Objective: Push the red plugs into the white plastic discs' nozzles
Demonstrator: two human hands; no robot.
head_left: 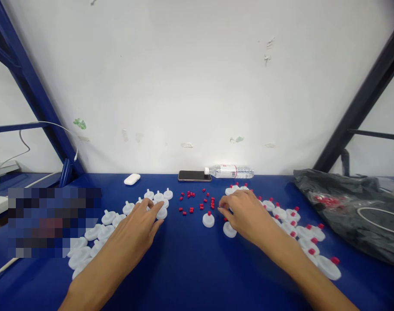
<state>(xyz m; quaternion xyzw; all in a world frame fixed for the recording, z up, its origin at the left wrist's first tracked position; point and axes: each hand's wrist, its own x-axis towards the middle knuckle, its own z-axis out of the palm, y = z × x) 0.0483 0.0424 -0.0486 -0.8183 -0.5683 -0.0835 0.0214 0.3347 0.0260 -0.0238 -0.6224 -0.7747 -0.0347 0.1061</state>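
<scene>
Fingers of left hand (141, 220) parted over white spouted lids (109, 217), 11 o'clock; right hand (244, 210) curled beside red-tipped lids (279, 213), 1 o'clock (pinch unclear).

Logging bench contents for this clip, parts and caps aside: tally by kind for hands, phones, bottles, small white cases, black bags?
Left hand and right hand: 2
Phone: 1
Bottle: 1
Small white case: 1
Black bag: 1
Total: 6

Water bottle (245, 172): has a white and red label (228, 171) around it
Print on the label: too tiny and blurry to read
Words or numbers that can be read: none at all
</scene>
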